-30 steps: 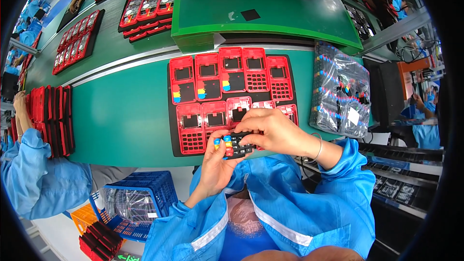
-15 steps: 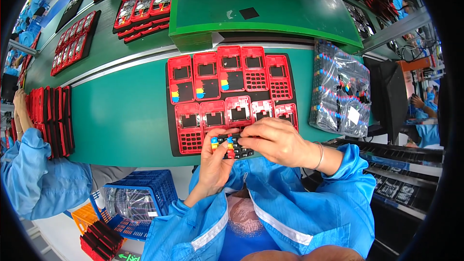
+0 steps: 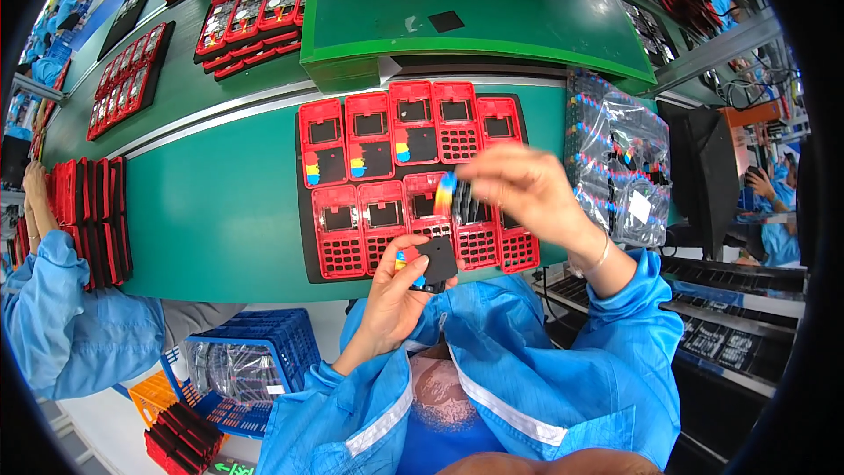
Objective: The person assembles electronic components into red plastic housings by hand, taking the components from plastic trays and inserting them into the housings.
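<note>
My left hand (image 3: 387, 303) grips black keypads (image 3: 439, 260) near the table's front edge, a flat black back facing up and coloured keys showing by the thumb. My right hand (image 3: 527, 198), blurred by motion, pinches another keypad (image 3: 466, 203) with blue, yellow and red keys. It hovers over the front row of red plastic housings (image 3: 383, 195), which lie in two rows on a black tray (image 3: 308, 215). Three back-row housings at the left hold black keypads (image 3: 331, 165) with coloured edges; others show open key holes. My right hand hides part of the rear right housings.
Bagged keypads (image 3: 615, 158) lie right of the tray. A green raised shelf (image 3: 492, 31) with a bright edge stands behind. Stacked red housings (image 3: 92, 220) are at left, beside another person's arm (image 3: 53, 264). A blue crate (image 3: 299, 347) stands below left.
My right hand has moved away from my left, up and to the right, carrying one keypad. A flat black keypad back now shows in my left hand.
</note>
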A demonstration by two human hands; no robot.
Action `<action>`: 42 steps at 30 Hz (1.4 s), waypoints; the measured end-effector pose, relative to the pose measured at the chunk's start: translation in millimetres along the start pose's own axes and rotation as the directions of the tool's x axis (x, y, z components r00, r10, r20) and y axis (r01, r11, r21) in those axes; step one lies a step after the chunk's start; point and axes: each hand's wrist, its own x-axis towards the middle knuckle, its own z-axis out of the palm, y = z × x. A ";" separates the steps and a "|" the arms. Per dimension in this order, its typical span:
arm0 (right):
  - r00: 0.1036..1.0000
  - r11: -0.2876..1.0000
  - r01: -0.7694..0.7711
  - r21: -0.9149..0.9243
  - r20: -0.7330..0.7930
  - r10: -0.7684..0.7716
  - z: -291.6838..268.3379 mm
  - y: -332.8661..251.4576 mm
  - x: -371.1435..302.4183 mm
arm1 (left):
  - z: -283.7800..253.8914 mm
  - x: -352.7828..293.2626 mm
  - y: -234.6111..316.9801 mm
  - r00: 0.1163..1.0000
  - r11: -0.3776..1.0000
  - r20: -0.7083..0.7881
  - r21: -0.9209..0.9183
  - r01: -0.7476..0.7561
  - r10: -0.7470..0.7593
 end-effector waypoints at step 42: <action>0.998 0.976 -0.063 -0.209 -0.020 0.060 -7.5 9.2 -24.4 | 3.8 6.6 -10.3 0.994 0.991 0.056 0.094 -0.097 0.092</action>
